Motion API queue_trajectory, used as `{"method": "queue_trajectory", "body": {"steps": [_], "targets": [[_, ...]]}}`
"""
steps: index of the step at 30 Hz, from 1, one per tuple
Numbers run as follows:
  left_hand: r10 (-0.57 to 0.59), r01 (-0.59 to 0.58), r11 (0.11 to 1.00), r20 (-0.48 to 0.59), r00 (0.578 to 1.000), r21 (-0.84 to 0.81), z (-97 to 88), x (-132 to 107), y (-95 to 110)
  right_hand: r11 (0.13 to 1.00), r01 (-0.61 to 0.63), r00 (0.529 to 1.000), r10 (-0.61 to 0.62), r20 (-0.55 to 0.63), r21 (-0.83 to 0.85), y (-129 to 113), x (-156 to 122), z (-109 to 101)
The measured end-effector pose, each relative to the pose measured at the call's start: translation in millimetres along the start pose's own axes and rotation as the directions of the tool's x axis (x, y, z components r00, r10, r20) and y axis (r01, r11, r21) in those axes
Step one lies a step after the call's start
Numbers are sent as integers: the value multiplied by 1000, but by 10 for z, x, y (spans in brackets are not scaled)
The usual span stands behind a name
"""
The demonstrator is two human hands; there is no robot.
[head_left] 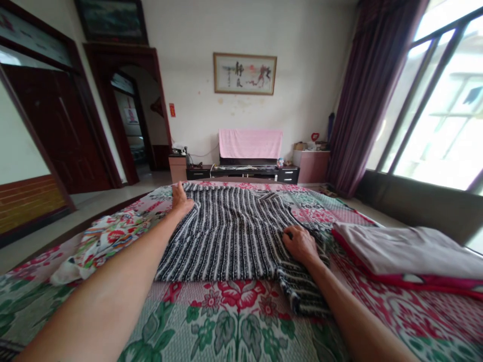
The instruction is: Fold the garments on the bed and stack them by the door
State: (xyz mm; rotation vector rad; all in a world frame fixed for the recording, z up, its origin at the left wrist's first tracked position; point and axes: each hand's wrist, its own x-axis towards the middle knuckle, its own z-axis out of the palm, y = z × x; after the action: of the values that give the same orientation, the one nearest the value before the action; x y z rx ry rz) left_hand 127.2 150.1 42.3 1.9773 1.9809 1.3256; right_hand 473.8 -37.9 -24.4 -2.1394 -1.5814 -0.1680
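Centre of frame: striped shirt [230, 231], spread over floral cover [226, 324].
Left hand [183, 202]: at shirt's upper-left corner, fingers mostly hidden; cannot tell whether gripping.
Right hand [301, 243]: curled on shirt's right side, near sleeve [302, 297]; cannot tell whether pinching.
Right of frame: folded grey cloth [407, 246].
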Motion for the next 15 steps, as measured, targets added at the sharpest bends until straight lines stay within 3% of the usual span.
{"method": "queue_trajectory", "body": {"steps": [5,8,11,15], "targets": [[-34,29,992,45,998,124,-36,-118,-442,1000,11,1000,-11,10,12,26,17,22],[-77,37,967,153,985,251,-91,-235,-549,1000,17,1000,-17,19,10,35,24,34],[-127,23,944,299,946,330,-215,-375,-642,1000,11,1000,-11,21,6,49,33,44],[-172,25,928,371,912,371,-471,-645,-778,999,35,999,-36,35,9,93,63,44]]}}
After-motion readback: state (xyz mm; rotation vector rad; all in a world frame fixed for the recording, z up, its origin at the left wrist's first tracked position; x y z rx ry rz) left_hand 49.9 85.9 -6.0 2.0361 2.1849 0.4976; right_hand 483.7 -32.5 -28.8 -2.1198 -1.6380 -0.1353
